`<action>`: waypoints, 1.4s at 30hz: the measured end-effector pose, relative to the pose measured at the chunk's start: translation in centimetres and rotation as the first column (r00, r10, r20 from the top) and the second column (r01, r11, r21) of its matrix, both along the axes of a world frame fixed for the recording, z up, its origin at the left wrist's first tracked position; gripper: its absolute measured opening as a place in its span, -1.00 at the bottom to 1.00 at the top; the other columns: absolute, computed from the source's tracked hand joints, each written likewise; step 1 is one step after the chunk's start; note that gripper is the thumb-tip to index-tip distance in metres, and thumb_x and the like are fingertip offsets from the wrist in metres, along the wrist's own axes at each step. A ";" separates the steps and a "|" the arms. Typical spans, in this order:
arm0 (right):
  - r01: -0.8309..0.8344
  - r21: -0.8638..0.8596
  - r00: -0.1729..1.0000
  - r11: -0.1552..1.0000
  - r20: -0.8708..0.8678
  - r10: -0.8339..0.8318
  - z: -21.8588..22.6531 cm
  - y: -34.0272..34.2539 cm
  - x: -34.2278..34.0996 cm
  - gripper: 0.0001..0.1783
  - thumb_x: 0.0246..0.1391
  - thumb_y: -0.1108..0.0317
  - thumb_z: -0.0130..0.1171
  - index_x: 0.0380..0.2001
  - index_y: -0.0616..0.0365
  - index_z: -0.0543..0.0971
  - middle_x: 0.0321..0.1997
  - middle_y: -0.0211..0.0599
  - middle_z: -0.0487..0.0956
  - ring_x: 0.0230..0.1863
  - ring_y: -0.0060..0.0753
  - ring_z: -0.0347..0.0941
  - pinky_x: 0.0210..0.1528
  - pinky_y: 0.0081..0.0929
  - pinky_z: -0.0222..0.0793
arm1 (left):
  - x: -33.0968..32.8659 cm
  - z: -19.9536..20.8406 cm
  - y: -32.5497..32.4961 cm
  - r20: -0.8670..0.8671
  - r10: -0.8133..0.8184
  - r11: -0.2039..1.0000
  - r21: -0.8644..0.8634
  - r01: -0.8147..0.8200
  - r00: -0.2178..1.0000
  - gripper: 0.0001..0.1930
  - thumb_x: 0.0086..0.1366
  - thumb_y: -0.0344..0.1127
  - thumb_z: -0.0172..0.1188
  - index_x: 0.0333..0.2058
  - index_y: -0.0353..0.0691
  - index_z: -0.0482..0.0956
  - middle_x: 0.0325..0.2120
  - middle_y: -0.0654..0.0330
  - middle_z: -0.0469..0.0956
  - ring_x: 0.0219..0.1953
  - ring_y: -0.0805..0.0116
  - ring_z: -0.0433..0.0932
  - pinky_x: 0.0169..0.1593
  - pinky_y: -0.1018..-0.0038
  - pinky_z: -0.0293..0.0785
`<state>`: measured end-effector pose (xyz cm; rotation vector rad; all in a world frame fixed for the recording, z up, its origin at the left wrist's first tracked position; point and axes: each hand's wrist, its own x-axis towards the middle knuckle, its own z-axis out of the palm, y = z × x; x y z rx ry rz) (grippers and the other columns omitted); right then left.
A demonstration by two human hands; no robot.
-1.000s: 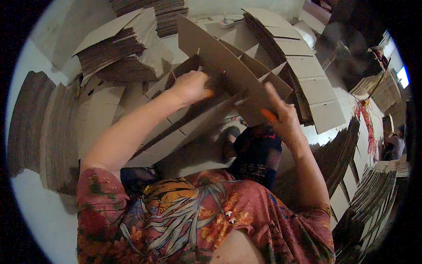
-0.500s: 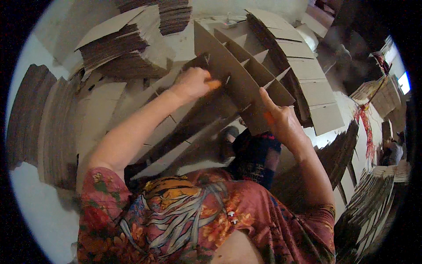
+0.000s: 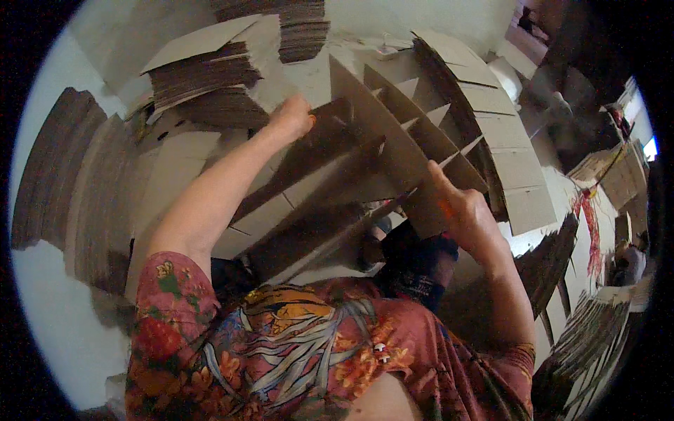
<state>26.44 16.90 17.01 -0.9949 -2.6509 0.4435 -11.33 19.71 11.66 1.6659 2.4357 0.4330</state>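
Observation:
A partly assembled cardboard divider (image 3: 390,133) stands in front of me, its slotted strips crossing into open cells. My right hand (image 3: 463,210) grips the near right end of its long panel, index finger extended along the panel and the other fingers curled. My left hand (image 3: 289,121) is closed at the top edge of a cross strip (image 3: 316,144) on the divider's left side; its fingertips are partly hidden. Orange covering shows on fingers of both hands. More slotted strips (image 3: 302,224) slant toward my lap below the divider.
Stacked cardboard sheets (image 3: 203,74) lie at the back left, with taller stacks (image 3: 91,189) along the left wall. A slotted cardboard pile (image 3: 498,119) adjoins the divider's right. Red strings (image 3: 586,217) hang farther right, above more cardboard pieces (image 3: 590,344).
My left hand has drawn back left and away from the long panel, along the cross strip. My right hand keeps its hold on the divider. The whole view has shifted slightly.

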 end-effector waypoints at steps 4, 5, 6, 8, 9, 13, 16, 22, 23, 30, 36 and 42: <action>0.043 0.031 0.996 0.999 0.076 -0.045 0.1 1.3 -1.9 -0.28 -0.16 0.57 0.08 0.17 -0.02 0.23 -0.56 0.15 0.44 -0.48 0.11 0.42 -0.37 -0.16 0.31 | 1.9 2.6 -1.5 -0.208 -0.147 0.969 0.165 0.183 0.967 -0.74 0.01 -0.13 0.21 -0.59 -0.23 0.54 -0.67 0.02 0.49 -0.63 0.10 0.43 -0.50 0.24 0.36; 0.064 0.018 0.995 0.998 0.073 -0.065 0.4 1.6 -2.7 -0.28 -0.18 0.57 0.08 0.16 -0.03 0.25 -0.55 0.16 0.44 -0.48 0.11 0.42 -0.37 -0.17 0.32 | 1.7 3.5 -2.2 -0.172 -0.097 0.962 0.236 0.137 0.980 -0.74 0.01 -0.12 0.21 -0.59 -0.23 0.54 -0.66 0.02 0.49 -0.61 0.10 0.45 -0.48 0.24 0.37; 0.009 0.009 0.998 1.000 -0.056 -0.009 0.6 2.1 -3.2 -0.28 -0.21 0.59 0.09 0.14 -0.04 0.28 -0.56 0.17 0.43 -0.48 0.11 0.42 -0.37 -0.18 0.32 | 1.3 4.6 -2.8 -0.134 -0.051 0.948 0.304 0.090 0.990 -0.73 0.01 -0.12 0.22 -0.60 -0.22 0.54 -0.65 0.03 0.49 -0.59 0.09 0.46 -0.46 0.23 0.38; -0.060 0.039 0.988 0.997 -0.142 0.065 -0.1 3.9 -4.1 -0.27 -0.22 0.59 0.10 0.14 -0.03 0.28 -0.55 0.17 0.44 -0.48 0.11 0.42 -0.36 -0.19 0.32 | 1.1 7.9 -4.3 -0.159 0.092 0.922 0.386 -0.024 0.983 -0.78 0.02 -0.16 0.24 -0.46 -0.19 0.57 -0.51 0.05 0.53 -0.41 0.08 0.51 -0.29 0.25 0.42; -0.084 0.058 0.979 0.995 -0.181 0.094 -0.7 4.8 -4.5 -0.27 -0.23 0.59 0.10 0.14 -0.02 0.28 -0.55 0.17 0.44 -0.48 0.10 0.42 -0.36 -0.20 0.32 | -0.6 8.1 -4.4 -0.258 0.102 0.848 0.527 0.052 0.961 -0.76 0.04 -0.14 0.22 -0.39 -0.17 0.54 -0.40 0.08 0.51 -0.32 0.09 0.48 -0.27 0.25 0.43; -0.104 0.146 0.994 0.984 -0.009 0.107 -4.9 7.2 -6.4 -0.26 -0.17 0.56 0.04 0.17 -0.12 0.22 -0.57 0.14 0.48 -0.53 0.07 0.47 -0.44 -0.13 0.38 | -8.1 10.1 -5.9 -0.440 0.334 0.690 0.717 0.103 0.834 -0.54 0.09 -0.18 0.18 -0.03 -0.12 0.34 -0.03 0.14 0.32 0.02 0.10 0.30 -0.07 0.26 0.40; -0.116 0.137 0.992 0.984 -0.028 0.121 -5.4 8.4 -6.8 -0.27 -0.14 0.55 0.03 0.18 -0.15 0.20 -0.55 0.10 0.49 -0.49 0.11 0.48 -0.42 -0.11 0.38 | -11.9 10.8 -6.2 -0.476 0.350 0.763 0.645 0.050 0.807 -0.50 0.12 -0.26 0.15 0.05 -0.15 0.27 0.03 0.05 0.27 0.08 0.06 0.23 0.08 0.28 0.27; 0.001 0.328 0.997 0.945 -0.079 0.026 -3.1 8.2 -7.1 -0.36 -0.06 0.41 0.11 0.15 -0.05 0.24 -0.37 0.07 0.51 -0.33 0.02 0.49 -0.37 -0.23 0.41 | -15.9 13.3 -4.0 -0.414 0.297 0.888 0.451 -0.090 0.860 -0.72 0.14 -0.34 0.02 -0.14 -0.13 0.47 -0.31 0.11 0.54 -0.24 0.10 0.49 -0.19 0.25 0.42; 0.026 0.409 0.990 0.912 -0.136 0.032 -2.5 7.7 -7.5 -0.37 -0.05 0.37 0.13 0.15 -0.01 0.25 -0.33 0.06 0.51 -0.29 -0.03 0.50 -0.36 -0.27 0.42 | -16.3 13.5 -4.1 -0.451 0.313 0.854 0.519 -0.039 0.836 -0.76 0.14 -0.34 0.01 -0.19 -0.13 0.50 -0.38 0.12 0.55 -0.30 0.09 0.51 -0.25 0.23 0.43; -0.332 -0.370 0.588 0.868 -0.801 -0.117 1.2 3.2 -11.2 -0.52 0.05 0.26 0.11 -0.01 0.33 0.36 -0.31 -0.23 0.52 -0.31 -0.38 0.47 -0.26 -0.49 0.41 | -6.1 13.4 -7.4 -0.604 0.169 0.612 0.684 0.398 0.779 -0.84 0.05 -0.36 0.06 -0.37 -0.13 0.59 -0.40 0.15 0.57 -0.39 0.15 0.55 -0.38 0.32 0.46; -0.579 -0.639 0.327 0.506 -0.751 -0.574 2.9 2.1 -12.3 -0.70 0.05 0.32 0.11 -0.19 0.30 0.45 -0.28 -0.24 0.53 -0.29 -0.38 0.48 -0.24 -0.49 0.40 | 5.1 8.6 -11.4 -0.680 -0.409 0.413 0.458 0.788 0.609 -0.62 -0.01 -0.39 0.20 -0.14 -0.26 0.51 -0.09 0.06 0.46 -0.15 0.18 0.51 -0.09 0.38 0.47; -0.087 -0.310 0.543 0.947 -0.811 -0.216 1.3 2.0 -5.9 -0.78 0.02 0.49 0.04 -0.23 0.21 0.54 -0.22 -0.39 0.52 -0.23 -0.51 0.44 -0.22 -0.59 0.34 | -0.4 8.0 -8.1 0.022 -0.253 0.569 0.812 0.130 0.967 -0.42 0.07 -0.33 0.25 0.08 -0.28 0.27 -0.12 0.06 0.45 -0.09 0.25 0.45 -0.07 0.41 0.44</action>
